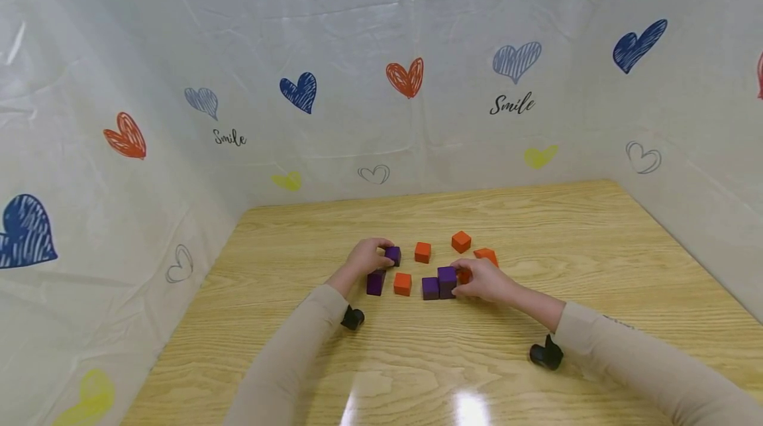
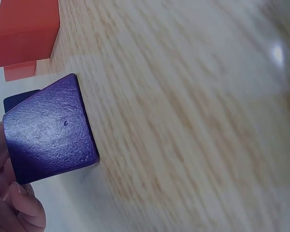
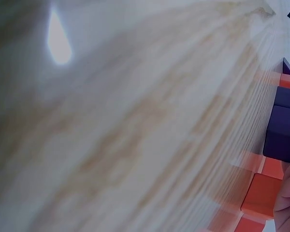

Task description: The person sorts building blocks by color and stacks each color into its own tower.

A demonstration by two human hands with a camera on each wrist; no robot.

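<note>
My left hand (image 1: 365, 258) pinches a small purple cube (image 1: 393, 255) between thumb and fingers at the left of the group. Just nearer to me stands a purple block with a slanted side (image 1: 375, 282), which largely fills the left wrist view and partly covers the cube there. My right hand (image 1: 484, 280) holds a taller purple block (image 1: 447, 282) by its right side, thumb at the near side and fingers at the top. Against that block's left side sits a lower purple cube (image 1: 430, 288). An orange block (image 3: 262, 195) shows beside the right fingers.
Between the hands lies an orange cube (image 1: 402, 284). Farther back are another orange cube (image 1: 422, 252), a turned orange cube (image 1: 461, 242) and an orange wedge-like block (image 1: 487, 256). The wooden table (image 1: 417, 360) meets a heart-printed white curtain (image 1: 357, 141) behind and at both sides.
</note>
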